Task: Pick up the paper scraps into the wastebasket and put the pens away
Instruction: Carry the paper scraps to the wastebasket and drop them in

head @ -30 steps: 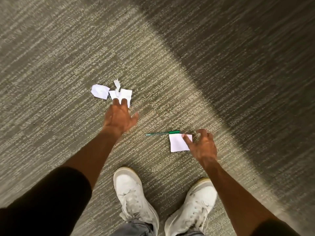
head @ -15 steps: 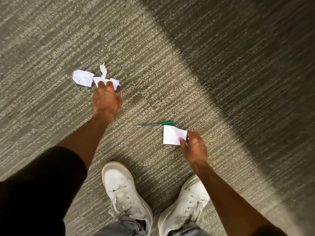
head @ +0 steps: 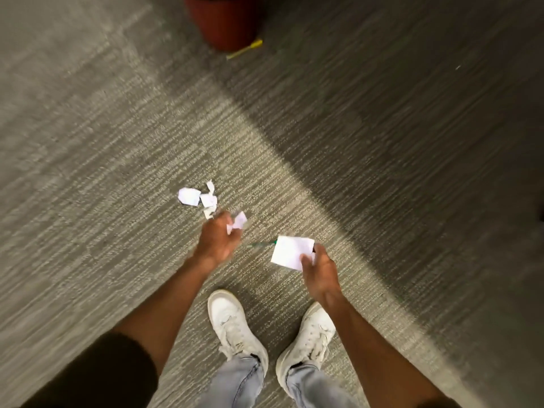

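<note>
My left hand (head: pixel 219 240) is closed on a crumpled white paper scrap (head: pixel 238 222), lifted off the carpet. My right hand (head: pixel 319 270) pinches a flat white paper piece (head: pixel 290 251) by its corner, also raised. A green pen (head: pixel 260 245) lies on the carpet between my hands, partly hidden behind the flat piece. Several more white scraps (head: pixel 195 197) lie on the carpet just beyond my left hand. A red-brown wastebasket (head: pixel 225 22) stands at the top of the view, with a yellow pen (head: pixel 244 49) on the floor beside its base.
Grey striped carpet covers the floor, with a darker shadowed band on the right. My two white sneakers (head: pixel 235 325) and jeans are at the bottom centre.
Both hands have lifted off the floor, each with its paper. The view has risen and tilted forward, which brings the wastebasket and the yellow pen into sight.
</note>
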`<state>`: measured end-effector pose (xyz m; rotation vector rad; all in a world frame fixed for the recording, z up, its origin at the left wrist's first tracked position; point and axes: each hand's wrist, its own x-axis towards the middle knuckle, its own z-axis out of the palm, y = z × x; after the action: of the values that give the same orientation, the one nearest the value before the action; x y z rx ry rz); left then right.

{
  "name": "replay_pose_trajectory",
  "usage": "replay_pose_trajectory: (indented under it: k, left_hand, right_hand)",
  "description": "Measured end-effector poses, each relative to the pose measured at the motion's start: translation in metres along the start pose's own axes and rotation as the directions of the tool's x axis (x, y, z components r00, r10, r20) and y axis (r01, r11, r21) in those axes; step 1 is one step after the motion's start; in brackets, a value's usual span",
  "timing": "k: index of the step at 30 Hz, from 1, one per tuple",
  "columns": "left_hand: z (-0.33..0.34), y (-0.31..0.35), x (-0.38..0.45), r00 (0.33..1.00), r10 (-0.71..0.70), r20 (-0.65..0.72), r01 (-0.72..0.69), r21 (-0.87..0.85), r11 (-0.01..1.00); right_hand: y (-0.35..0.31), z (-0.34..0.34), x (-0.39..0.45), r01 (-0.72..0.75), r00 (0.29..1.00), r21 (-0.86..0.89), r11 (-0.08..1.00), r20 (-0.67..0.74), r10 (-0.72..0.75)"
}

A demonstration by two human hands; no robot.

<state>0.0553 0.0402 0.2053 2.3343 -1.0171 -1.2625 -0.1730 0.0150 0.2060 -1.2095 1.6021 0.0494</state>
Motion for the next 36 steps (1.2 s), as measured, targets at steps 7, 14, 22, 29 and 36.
replay_pose_trajectory:
  k: [7,14,22,29,36]
  left_hand:
    - [-0.067,0.083,-0.087,0.988,-0.127,0.090,0.142,-0.194,0.971]
    - [-0.140,0.152,-0.159,0.983,-0.180,0.044,0.174,-0.544,0.821]
    - [-0.201,0.212,-0.206,0.963,-0.260,0.064,0.187,-0.856,0.482]
    - [-0.253,0.248,-0.232,0.956,-0.274,-0.103,0.010,-0.924,0.382]
    - [-0.269,0.260,-0.219,0.942,-0.296,-0.159,-0.087,-0.967,0.241]
  right_hand:
    - [-0.104,-0.046,-0.085,-0.129,0.992,0.431,0.893,0.066,0.111]
    - [-0.200,-0.071,-0.172,-0.220,0.975,0.815,0.536,0.198,0.099]
    - [-0.281,-0.070,-0.242,-0.112,0.993,0.929,0.353,0.094,0.069]
    - [-0.353,-0.067,-0.290,0.036,0.999,0.959,0.280,-0.036,-0.005]
    - [-0.399,-0.059,-0.282,0.061,0.997,0.963,0.263,-0.071,0.028]
